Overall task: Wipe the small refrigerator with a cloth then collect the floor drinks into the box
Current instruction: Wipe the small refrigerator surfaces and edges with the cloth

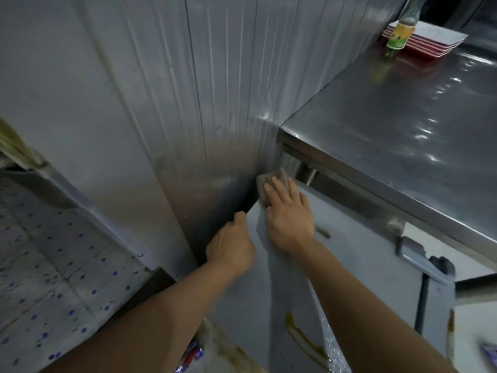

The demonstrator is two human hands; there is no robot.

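The small white refrigerator (357,249) stands under a steel counter, its top seen from above. My right hand (289,211) lies flat on a grey-brown cloth (271,179) and presses it onto the far left corner of the fridge top. My left hand (231,246) grips the fridge's left edge with curled fingers, thumb on the side. A red and blue drink package (192,354) shows on the floor below my left forearm, mostly hidden. No box is in view.
A stainless steel counter (403,122) overhangs the fridge at the right, carrying a green-labelled bottle (400,30) and stacked red and white trays (435,41). A ribbed metal wall (215,90) rises behind. Tiled floor (53,278) with blue dots lies at the left.
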